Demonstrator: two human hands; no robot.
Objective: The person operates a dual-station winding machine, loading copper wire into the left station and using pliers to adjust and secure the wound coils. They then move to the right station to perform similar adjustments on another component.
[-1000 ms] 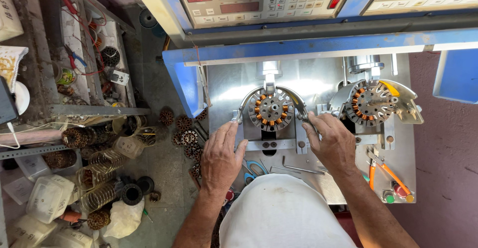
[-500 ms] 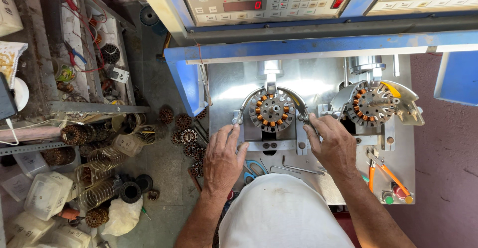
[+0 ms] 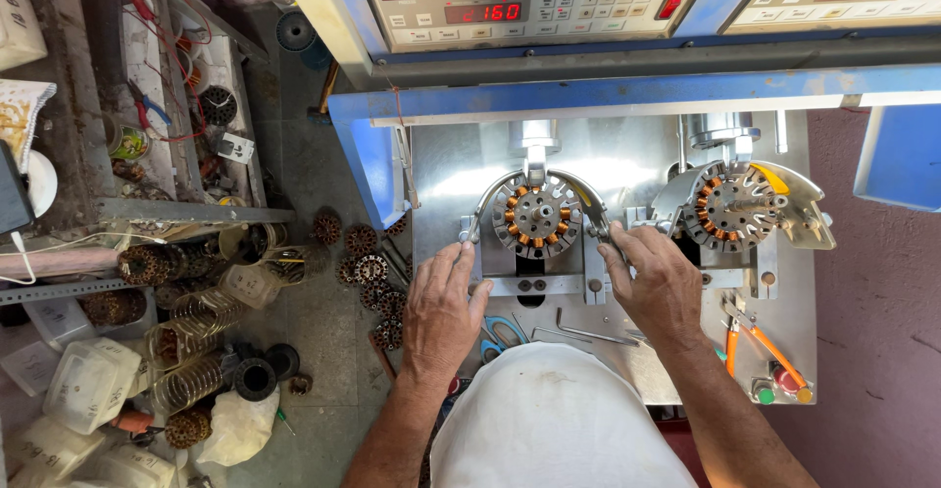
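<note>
Two hands flanking wound stator (image 3: 536, 216) on left winding fixture (image 3: 534, 282): left hand (image 3: 443, 307) flat, released; right hand (image 3: 659, 282) fingering clamp (grip unclear). Best kept steady, clear of copper coils.

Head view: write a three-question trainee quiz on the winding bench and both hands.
1. True or false: the left hand and right hand rest at either side of the left stator fixture.
2. The orange-handled pliers lie: A) left of the left hand, B) right of the right hand, C) on the floor.
3. What colour are the coils on the right stator?

Key: 1 true. 2 B. 3 copper.
</note>
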